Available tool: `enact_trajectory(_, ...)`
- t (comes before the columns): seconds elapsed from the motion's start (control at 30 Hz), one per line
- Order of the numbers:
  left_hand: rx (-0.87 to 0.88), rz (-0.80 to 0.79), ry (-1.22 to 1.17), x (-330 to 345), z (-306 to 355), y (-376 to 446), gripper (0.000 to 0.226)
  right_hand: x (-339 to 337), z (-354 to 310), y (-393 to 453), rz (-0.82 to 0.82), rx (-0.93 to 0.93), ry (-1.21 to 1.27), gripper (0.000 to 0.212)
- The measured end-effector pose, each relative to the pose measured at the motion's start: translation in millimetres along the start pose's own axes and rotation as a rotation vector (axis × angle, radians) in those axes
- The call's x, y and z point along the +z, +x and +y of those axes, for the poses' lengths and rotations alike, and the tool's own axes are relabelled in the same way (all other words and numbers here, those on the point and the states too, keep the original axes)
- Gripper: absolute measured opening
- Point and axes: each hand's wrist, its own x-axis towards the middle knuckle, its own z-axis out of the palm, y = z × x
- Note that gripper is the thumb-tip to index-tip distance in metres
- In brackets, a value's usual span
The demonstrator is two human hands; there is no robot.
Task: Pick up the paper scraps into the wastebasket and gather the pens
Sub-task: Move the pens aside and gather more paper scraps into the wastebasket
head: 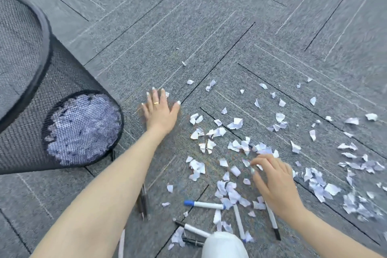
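Several white paper scraps lie scattered over the grey carpet, mostly to the right. A black mesh wastebasket stands at the left with scraps showing through its bottom. My left hand lies flat on the carpet, fingers spread, right of the basket. My right hand hovers over the scraps with curled fingers pinching a small scrap. Several white marker pens lie near me: one with a blue cap, others among the scraps. Dark pens lie under my left forearm.
A white-clad knee shows at the bottom edge. Two tiny bits lie on the carpet further away. The carpet tiles have dark seams.
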Motion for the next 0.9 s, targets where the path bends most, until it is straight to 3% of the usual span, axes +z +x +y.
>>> enact_trajectory(0.13,0.513,-0.137,-0.063,12,22,-56,0.043,4,-2,5,0.035,-0.057,0.018,0.024)
enact_trajectory(0.2,0.573,-0.151,-0.219,14,32,-71,0.033,5,-4,9,0.067,-0.064,0.044,0.024)
enact_trajectory(0.27,0.518,-0.029,-0.302,15,48,-51,0.033,7,-5,10,0.08,-0.067,0.059,0.023)
enact_trajectory(0.33,0.356,0.069,-0.248,14,63,-12,0.045,7,-4,8,0.077,-0.054,0.082,0.021)
enact_trajectory(0.43,0.117,0.023,-0.141,9,70,41,0.058,2,0,2,0.069,-0.053,0.076,0.017)
enact_trajectory(0.6,0.529,-0.243,-0.135,-6,79,6,0.035,-11,15,-5,0.026,-0.078,0.006,0.016)
enact_trajectory(0.67,0.549,-0.154,-0.165,-22,85,22,0.03,-12,18,-2,0.011,-0.062,0.018,0.016)
enact_trajectory(0.77,0.314,0.03,-0.14,-37,83,80,0.041,-11,15,3,0.004,-0.079,0.019,0.016)
enact_trajectory(0.83,0.111,-0.039,-0.03,-37,75,110,0.052,-13,14,6,-0.005,-0.088,0.019,0.016)
enact_trajectory(0.9,0.087,-0.096,0.047,-30,69,115,0.054,-16,18,8,-0.014,-0.094,0.022,0.016)
